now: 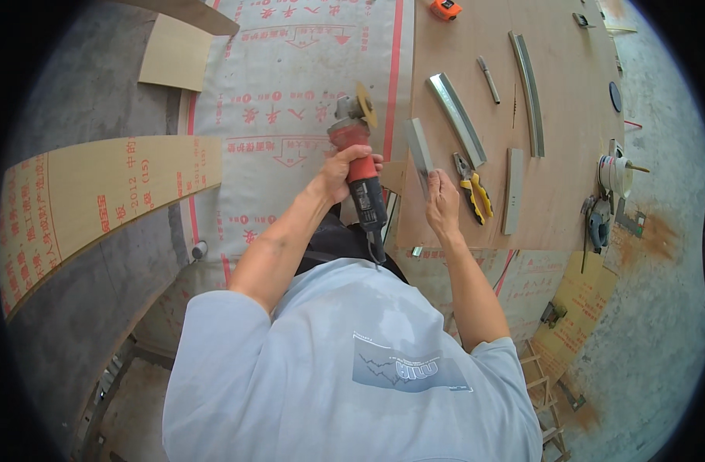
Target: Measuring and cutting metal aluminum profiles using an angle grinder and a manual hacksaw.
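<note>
My left hand [346, 171] is closed round the red and black body of an angle grinder [365, 202], whose yellowish disc [368, 104] points up and away from me. My right hand [443, 202] grips the near end of a flat grey metal strip [416, 142] at the left edge of the wooden worktop [468, 231]. Just right of that hand lie yellow and black pliers [479, 202], with another short grey strip [513, 192] beside them. Two longer curved metal channels [456, 115] [525, 92] lie farther off, with a marker [488, 79] between them.
An orange tape measure [445, 9] sits at the worktop's far end. A white spool [614, 173] and a grey tool [596, 219] stand at its right edge. Printed protective sheeting [291, 123] covers the floor at left, beside wooden boards [98, 185] [174, 58].
</note>
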Motion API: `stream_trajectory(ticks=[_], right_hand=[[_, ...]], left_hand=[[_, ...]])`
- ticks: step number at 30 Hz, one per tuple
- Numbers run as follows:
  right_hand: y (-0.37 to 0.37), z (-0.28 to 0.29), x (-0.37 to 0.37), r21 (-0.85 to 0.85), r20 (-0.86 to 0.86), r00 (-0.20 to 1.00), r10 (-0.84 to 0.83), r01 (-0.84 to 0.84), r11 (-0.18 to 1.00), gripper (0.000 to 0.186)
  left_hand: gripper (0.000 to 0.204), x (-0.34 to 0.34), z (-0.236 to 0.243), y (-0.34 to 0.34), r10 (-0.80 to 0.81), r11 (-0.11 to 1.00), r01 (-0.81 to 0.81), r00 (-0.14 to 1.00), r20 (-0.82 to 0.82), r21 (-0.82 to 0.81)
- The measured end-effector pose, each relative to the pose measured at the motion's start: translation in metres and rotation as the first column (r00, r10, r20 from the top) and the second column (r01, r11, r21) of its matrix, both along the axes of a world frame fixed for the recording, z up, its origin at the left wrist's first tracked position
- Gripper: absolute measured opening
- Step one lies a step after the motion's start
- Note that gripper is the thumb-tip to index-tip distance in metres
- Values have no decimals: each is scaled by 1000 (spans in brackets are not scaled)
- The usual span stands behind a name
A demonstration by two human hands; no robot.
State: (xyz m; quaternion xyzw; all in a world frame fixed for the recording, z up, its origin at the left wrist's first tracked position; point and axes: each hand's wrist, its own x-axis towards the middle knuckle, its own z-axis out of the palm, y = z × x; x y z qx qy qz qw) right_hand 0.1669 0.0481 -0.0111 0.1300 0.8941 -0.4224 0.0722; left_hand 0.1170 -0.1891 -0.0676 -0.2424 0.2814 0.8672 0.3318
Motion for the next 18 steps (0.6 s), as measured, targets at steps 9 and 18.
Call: stream_trajectory(ticks=[9,18], right_hand=[[13,-28,6,-45,26,998,60,-59,997,35],[12,-31,7,-79,44,998,49,-45,996,34]], left_hand=[[28,-2,-8,35,-51,997,60,978,201,-38],[23,-1,-2,44,-93,990,106,987,133,-96]])
